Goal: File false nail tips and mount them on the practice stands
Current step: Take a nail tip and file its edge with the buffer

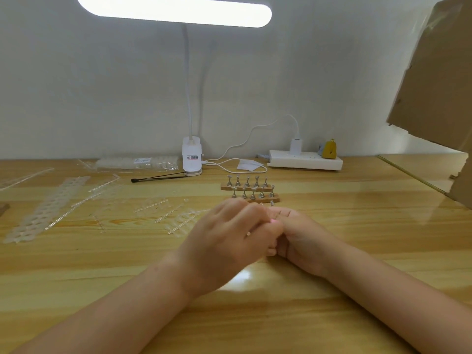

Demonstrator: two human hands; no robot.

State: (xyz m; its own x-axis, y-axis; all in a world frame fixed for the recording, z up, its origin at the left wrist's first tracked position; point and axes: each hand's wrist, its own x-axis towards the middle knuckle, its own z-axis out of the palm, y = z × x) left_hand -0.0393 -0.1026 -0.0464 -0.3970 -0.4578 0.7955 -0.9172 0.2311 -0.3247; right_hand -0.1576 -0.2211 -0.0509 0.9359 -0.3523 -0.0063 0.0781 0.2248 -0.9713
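A pale wall backs a glossy wooden table (76, 264), lit from above by the long bright head of a clip-on desk lamp (192, 157) whose white base stands at the table's far edge. At the far left lies a strip of white perforated backing (48, 208), with clear plastic sprues (102, 190) scattered just beside it. Behind them, against the wall, sits a clear bag of nail tips (138, 163). A thin black-tipped tool (158, 178) lies in front of the lamp base. Nearer the middle, more clear sprues carrying false nail tips (178, 221) rest on the table, just left of the hands.

The left hand (229, 241) is back-up, its fingers curled inward toward the right hand; a ring shows on one finger. A small pink spot (272, 221) shows where the two hands meet, but what it is cannot be told, nor whether the left fingers pinch anything. The right hand (298, 236) lies palm-up and touching the left, its fingers bent; its grip is hidden too.

Just beyond the hands stand two wooden bars of metal practice stands (249, 189), one row behind the other. Farther right a white power strip (306, 162) lies by the wall with a white plug and a small yellow object (329, 149) on it. A cardboard box (439, 85) fills the right edge
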